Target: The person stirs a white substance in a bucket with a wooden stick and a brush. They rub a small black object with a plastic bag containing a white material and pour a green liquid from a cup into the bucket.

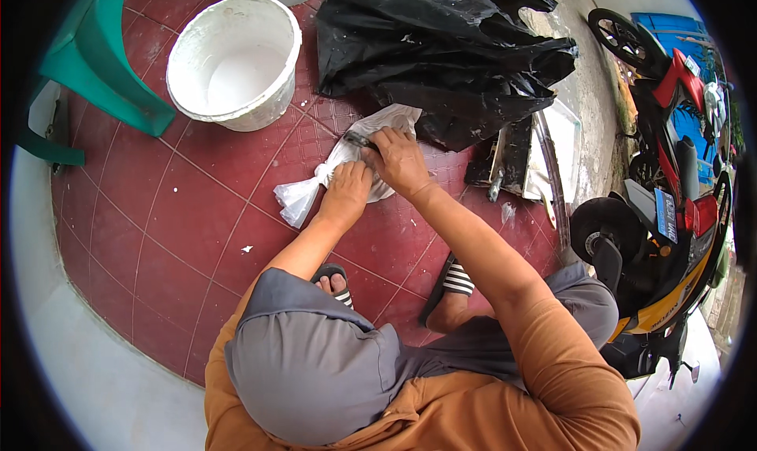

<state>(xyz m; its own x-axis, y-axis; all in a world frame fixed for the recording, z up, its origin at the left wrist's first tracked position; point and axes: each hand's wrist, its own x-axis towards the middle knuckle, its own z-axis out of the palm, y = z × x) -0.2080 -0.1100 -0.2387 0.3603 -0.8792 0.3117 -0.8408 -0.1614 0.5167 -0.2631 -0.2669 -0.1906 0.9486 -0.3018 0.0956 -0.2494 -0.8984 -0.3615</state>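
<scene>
A knotted white plastic bag (378,124) lies on the red tiled floor (181,206) in front of me. My left hand (345,192) presses down on the bag near its tied neck, fingers closed on the plastic. My right hand (400,161) grips a small dark tool, apparently a knife (359,140), with its tip against the bag. Both forearms reach forward from my orange sleeves. My feet in striped sandals (456,281) rest on the tiles below the bag.
A white bucket (234,61) holding white paint or liquid stands at the upper left. A large black plastic sheet (441,45) lies behind the bag. A green plastic chair (98,65) is at far left. A paint tray (544,155) and a parked motorcycle (670,206) are at right.
</scene>
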